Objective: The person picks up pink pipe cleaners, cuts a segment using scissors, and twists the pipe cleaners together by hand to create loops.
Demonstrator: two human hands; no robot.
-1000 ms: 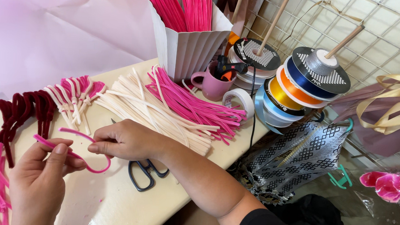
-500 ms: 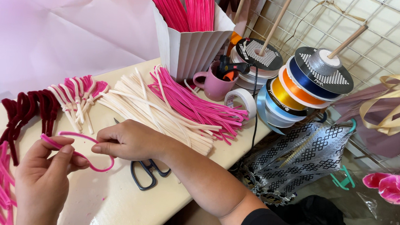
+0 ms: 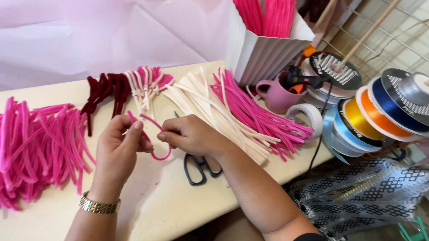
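Both hands pinch one bright pink pipe cleaner that curls into a loop between them, just above the cream table. My left hand, with a gold watch on its wrist, grips one end. My right hand grips the other end. Black scissors lie on the table right under my right hand. A big heap of folded bright pink pipe cleaners lies to the left of my left hand.
Behind the hands lie bunches of dark red, pink-and-cream, cream and pink pipe cleaners. A white pleated box holds upright pink stems. A pink mug, tape roll and stacked ribbon spools stand at right.
Both hands have come closer together with the pink pipe cleaner, and its loop is tighter. The view has shifted, showing more of the pink heap at left.
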